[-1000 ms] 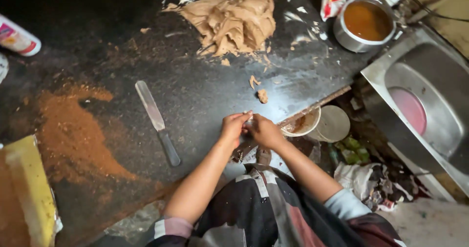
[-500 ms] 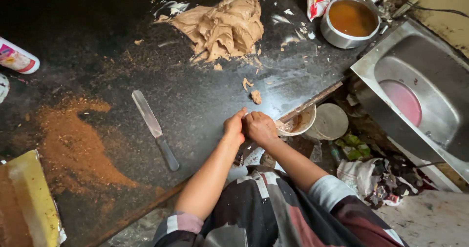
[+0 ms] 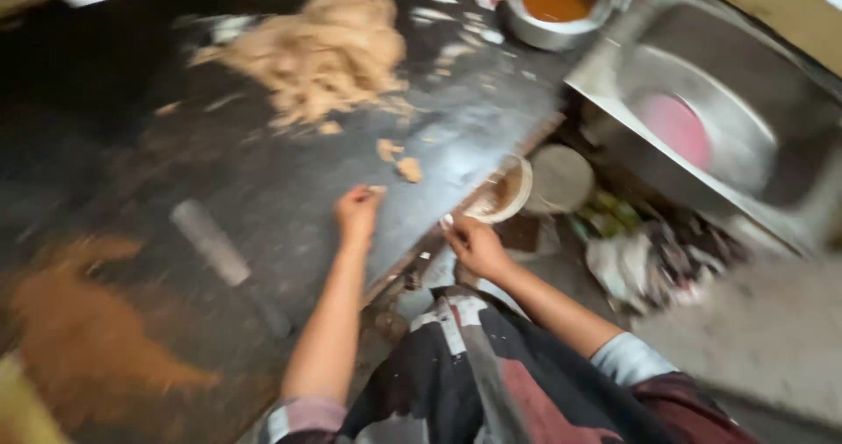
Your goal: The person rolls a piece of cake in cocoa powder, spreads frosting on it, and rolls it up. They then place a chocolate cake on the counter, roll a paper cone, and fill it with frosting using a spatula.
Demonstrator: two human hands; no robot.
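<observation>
Dough (image 3: 320,53) mostly lay heaped at the far side of our dark counter (image 3: 263,189), two scraps (image 3: 397,159) nearer. Our left hand (image 3: 357,213) pinched a small bit above the counter; whether our right hand (image 3: 474,244) gripped anything, we couldn't tell. Most remained unportioned.

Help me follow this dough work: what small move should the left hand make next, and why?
Probably reach forward to the small dough bits. The left hand hovers over the dark counter just short of them, fingers pinched, while the right hand sits at the counter edge beside the small bowl.
</observation>
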